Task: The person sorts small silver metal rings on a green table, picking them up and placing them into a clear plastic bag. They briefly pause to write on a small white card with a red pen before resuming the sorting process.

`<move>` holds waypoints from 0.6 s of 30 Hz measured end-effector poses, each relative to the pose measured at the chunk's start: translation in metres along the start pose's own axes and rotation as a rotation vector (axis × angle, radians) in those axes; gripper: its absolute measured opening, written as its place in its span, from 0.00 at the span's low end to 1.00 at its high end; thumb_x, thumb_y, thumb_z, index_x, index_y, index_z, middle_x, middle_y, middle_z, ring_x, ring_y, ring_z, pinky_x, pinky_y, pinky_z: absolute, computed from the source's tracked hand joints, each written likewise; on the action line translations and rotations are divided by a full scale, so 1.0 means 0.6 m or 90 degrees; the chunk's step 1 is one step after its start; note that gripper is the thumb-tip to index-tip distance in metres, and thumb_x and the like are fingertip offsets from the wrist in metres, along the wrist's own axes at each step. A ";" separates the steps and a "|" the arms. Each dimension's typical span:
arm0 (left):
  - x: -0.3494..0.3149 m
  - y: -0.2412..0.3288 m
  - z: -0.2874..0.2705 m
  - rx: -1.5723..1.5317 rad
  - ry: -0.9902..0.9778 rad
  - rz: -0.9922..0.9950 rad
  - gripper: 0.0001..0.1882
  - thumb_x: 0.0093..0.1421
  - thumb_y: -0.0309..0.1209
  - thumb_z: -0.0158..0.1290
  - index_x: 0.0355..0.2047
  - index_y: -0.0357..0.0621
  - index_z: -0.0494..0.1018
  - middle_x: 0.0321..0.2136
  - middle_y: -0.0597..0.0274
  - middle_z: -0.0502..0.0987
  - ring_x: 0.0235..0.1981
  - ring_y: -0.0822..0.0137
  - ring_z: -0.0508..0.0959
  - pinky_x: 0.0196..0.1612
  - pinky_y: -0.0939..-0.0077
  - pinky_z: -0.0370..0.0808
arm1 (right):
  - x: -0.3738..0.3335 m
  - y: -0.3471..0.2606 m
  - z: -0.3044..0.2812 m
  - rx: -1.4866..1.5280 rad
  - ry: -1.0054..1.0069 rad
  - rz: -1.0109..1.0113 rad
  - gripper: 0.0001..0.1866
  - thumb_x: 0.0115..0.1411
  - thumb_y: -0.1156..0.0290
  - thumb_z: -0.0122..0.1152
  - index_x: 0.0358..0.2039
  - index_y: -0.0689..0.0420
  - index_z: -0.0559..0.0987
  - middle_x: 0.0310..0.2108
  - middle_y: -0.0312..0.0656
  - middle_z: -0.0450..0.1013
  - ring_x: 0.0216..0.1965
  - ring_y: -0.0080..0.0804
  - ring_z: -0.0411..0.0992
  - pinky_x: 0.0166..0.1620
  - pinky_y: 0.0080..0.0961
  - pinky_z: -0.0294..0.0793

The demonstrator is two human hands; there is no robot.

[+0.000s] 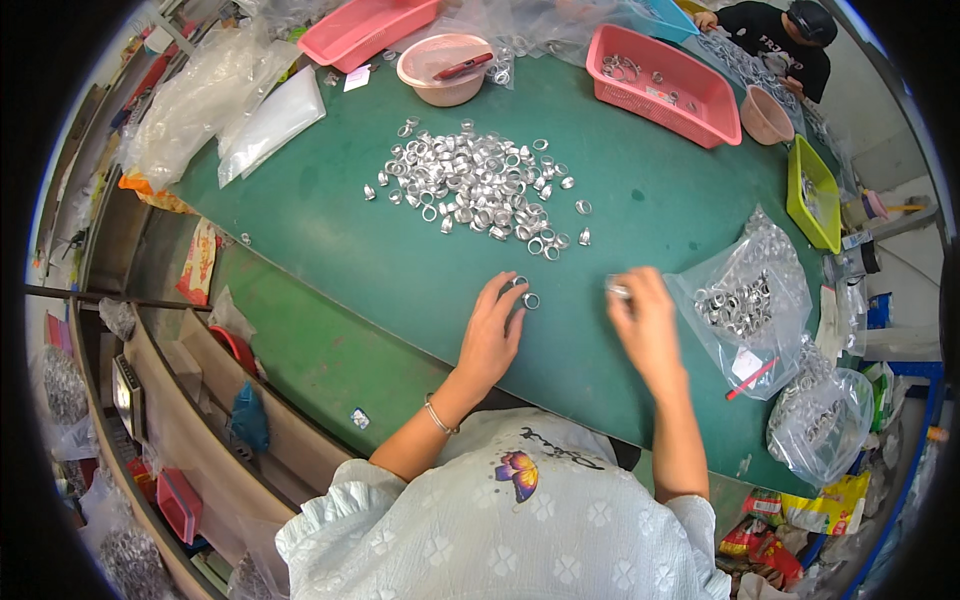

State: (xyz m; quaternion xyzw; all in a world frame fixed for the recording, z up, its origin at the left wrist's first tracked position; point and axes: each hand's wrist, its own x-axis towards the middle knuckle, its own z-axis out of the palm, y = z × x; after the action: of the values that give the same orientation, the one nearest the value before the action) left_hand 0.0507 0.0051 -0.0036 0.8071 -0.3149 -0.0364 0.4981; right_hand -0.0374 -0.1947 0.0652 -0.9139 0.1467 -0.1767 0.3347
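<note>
A loose pile of silver metal rings [470,180] lies on the green table in front of me. On the near side of it, my left hand [488,335] rests low over the tabletop with its fingers apart. One ring [520,282] is right at its fingertips, and a second ring [531,301] lies just beside them. To the right, my right hand [645,318] is raised slightly, with thumb and fingers pinched on a silver ring [619,291]. The fingers partly cover that ring, so I cannot tell whether it is only one.
Right of my right hand sits a clear plastic bag of rings [740,300], with a red pen [752,378] on its near side. A pink basket [665,85], a pink bowl [440,85] and a green basket [815,195] stand farther off. A co-worker [770,45] sits at the far right.
</note>
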 end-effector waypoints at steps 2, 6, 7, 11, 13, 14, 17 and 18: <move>-0.003 -0.004 -0.003 -0.007 0.002 -0.011 0.21 0.58 0.18 0.55 0.52 0.40 0.72 0.56 0.48 0.69 0.57 0.46 0.71 0.58 0.61 0.69 | -0.019 -0.016 -0.079 -0.016 0.128 0.020 0.07 0.55 0.82 0.59 0.35 0.64 0.75 0.37 0.46 0.72 0.34 0.44 0.72 0.36 0.34 0.73; 0.005 0.002 -0.002 -0.006 -0.019 0.003 0.21 0.58 0.19 0.55 0.52 0.37 0.71 0.57 0.47 0.67 0.57 0.46 0.69 0.57 0.60 0.70 | -0.058 0.051 -0.180 -0.425 0.290 0.081 0.10 0.56 0.79 0.62 0.39 0.63 0.75 0.39 0.47 0.71 0.39 0.47 0.71 0.44 0.38 0.72; 0.004 0.005 -0.003 -0.008 -0.019 0.002 0.21 0.58 0.19 0.56 0.53 0.37 0.71 0.57 0.47 0.67 0.57 0.46 0.69 0.57 0.60 0.70 | -0.062 0.064 -0.182 -0.573 0.322 0.076 0.11 0.56 0.79 0.63 0.40 0.63 0.75 0.39 0.48 0.71 0.40 0.48 0.71 0.46 0.39 0.72; 0.003 0.001 0.001 0.000 -0.021 -0.005 0.21 0.58 0.19 0.56 0.53 0.37 0.70 0.58 0.47 0.67 0.57 0.46 0.69 0.57 0.60 0.70 | -0.028 0.021 -0.105 -0.221 0.206 -0.012 0.17 0.56 0.77 0.64 0.46 0.62 0.74 0.47 0.51 0.70 0.45 0.50 0.71 0.51 0.39 0.70; 0.002 0.000 0.000 0.009 -0.030 -0.009 0.21 0.57 0.19 0.56 0.53 0.37 0.70 0.58 0.47 0.67 0.57 0.46 0.69 0.57 0.60 0.70 | 0.014 -0.004 -0.035 0.001 -0.012 0.012 0.21 0.56 0.76 0.64 0.50 0.61 0.73 0.50 0.52 0.69 0.48 0.50 0.71 0.52 0.38 0.70; 0.004 0.004 0.001 0.012 -0.036 -0.006 0.21 0.57 0.19 0.56 0.53 0.37 0.70 0.58 0.47 0.67 0.57 0.46 0.69 0.57 0.60 0.70 | 0.032 0.013 0.007 -0.031 -0.017 -0.055 0.23 0.56 0.76 0.63 0.53 0.61 0.72 0.53 0.52 0.67 0.51 0.51 0.69 0.54 0.39 0.70; 0.009 0.008 0.004 0.043 -0.045 0.023 0.21 0.57 0.19 0.56 0.52 0.38 0.71 0.57 0.48 0.67 0.58 0.46 0.68 0.58 0.60 0.70 | 0.088 0.065 0.094 -0.151 -0.027 -0.101 0.24 0.56 0.78 0.61 0.54 0.60 0.71 0.53 0.49 0.66 0.53 0.49 0.67 0.53 0.40 0.71; 0.009 0.007 0.004 0.042 -0.046 0.024 0.21 0.56 0.19 0.56 0.52 0.38 0.71 0.57 0.48 0.67 0.58 0.47 0.68 0.58 0.60 0.70 | 0.093 0.075 0.107 -0.135 -0.046 -0.079 0.22 0.56 0.78 0.61 0.53 0.60 0.71 0.50 0.48 0.67 0.50 0.49 0.68 0.51 0.40 0.72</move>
State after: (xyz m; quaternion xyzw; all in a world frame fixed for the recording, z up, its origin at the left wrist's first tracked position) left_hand 0.0521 -0.0008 0.0002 0.8154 -0.3488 -0.0461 0.4597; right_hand 0.0326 -0.2132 0.0021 -0.9574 0.0957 -0.1473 0.2293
